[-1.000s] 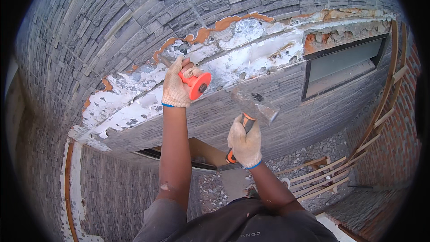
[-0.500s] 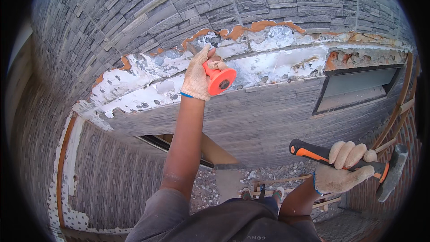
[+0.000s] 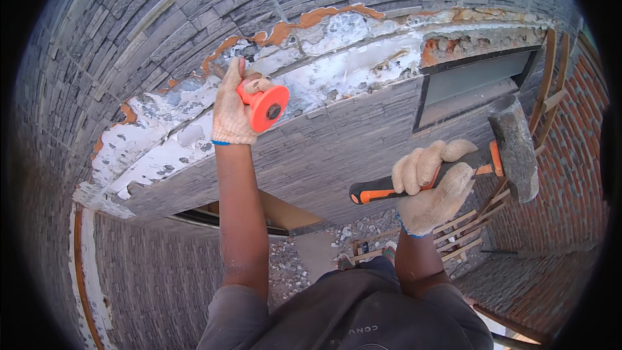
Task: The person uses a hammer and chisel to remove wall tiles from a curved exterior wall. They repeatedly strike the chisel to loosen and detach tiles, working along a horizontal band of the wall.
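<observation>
My left hand [image 3: 234, 107], in a pale knitted glove with a blue cuff, grips a chisel by its orange handle with a round hand guard [image 3: 269, 109]. The chisel's tip is mostly hidden behind the glove, close to the ragged upper edge of the exposed white and grey strip [image 3: 363, 65] on the wall. On the right, my gloved right hand [image 3: 431, 185] is wrapped round the black and orange handle of a hammer. Its heavy grey hammer head [image 3: 515, 149] is raised on the right, apart from the chisel.
Grey stone-look cladding [image 3: 311, 149] covers the wall above and below the strip. A dark-framed window opening [image 3: 473, 94] lies at the right. Wooden rails [image 3: 547, 84] and a brick wall [image 3: 576, 136] stand beyond. Rubble [image 3: 288, 266] covers the ground near my feet.
The hammer has risen and moved left, its head now higher. My view has shifted right, so the wall and my left hand with the chisel appear further left.
</observation>
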The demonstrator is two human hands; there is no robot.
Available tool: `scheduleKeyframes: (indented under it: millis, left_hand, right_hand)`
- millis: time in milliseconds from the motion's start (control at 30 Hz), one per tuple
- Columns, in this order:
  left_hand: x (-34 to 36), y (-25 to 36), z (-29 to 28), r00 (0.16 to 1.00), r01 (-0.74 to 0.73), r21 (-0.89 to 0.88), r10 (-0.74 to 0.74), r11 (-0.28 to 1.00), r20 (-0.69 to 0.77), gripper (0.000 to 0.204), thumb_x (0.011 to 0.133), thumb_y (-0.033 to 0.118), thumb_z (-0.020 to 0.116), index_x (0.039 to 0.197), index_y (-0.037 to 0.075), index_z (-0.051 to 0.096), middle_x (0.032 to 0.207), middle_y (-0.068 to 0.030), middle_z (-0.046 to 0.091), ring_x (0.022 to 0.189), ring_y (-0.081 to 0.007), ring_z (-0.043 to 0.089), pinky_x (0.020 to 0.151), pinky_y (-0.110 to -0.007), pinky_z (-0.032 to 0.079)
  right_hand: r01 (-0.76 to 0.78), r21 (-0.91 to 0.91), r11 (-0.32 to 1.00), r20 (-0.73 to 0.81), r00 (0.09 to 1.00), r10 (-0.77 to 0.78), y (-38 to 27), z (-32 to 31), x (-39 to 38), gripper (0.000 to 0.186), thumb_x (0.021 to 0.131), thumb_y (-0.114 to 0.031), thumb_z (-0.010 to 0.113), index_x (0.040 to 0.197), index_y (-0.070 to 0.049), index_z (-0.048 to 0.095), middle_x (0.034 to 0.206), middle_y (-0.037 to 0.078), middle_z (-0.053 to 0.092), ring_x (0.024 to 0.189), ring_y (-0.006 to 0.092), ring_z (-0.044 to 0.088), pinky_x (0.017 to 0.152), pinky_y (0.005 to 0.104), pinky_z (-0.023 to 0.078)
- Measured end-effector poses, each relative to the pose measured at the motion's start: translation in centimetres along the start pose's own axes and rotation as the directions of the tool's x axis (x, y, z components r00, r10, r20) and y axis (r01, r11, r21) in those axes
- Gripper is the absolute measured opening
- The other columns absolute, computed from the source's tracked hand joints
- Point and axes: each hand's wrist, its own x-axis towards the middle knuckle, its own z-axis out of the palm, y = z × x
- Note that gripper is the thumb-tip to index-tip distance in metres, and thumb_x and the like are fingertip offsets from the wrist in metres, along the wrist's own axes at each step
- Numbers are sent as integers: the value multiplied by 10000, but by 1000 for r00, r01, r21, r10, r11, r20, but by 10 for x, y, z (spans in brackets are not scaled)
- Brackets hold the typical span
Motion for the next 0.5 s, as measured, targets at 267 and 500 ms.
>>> scheduleKeyframes:
  millis: [267,500]
  left_hand:
    - [-46,-26,-94,977,45,23,-49,999,205,352,1023,255,645,1203,6,475,1055,-110,481,1004,-237,512,979,-410,476]
    - [-159,-187,-307,894,439,515,-299,736,-335,328,1106,364,457,966,70,498,961,-75,561,936,-200,600,899,-341,559]
  right_hand:
    - [-474,-873,-113,-483,808,339,-32,-165,-112,322,1025,-327,546,1152,-32,514,851,248,654,777,431,668,694,512,532]
    - [-637,-142,-758,-944,-143,297,-104,-343,-390,471,952,-380,566,1203,-4,701,1180,248,708,1085,391,701,882,505,553]
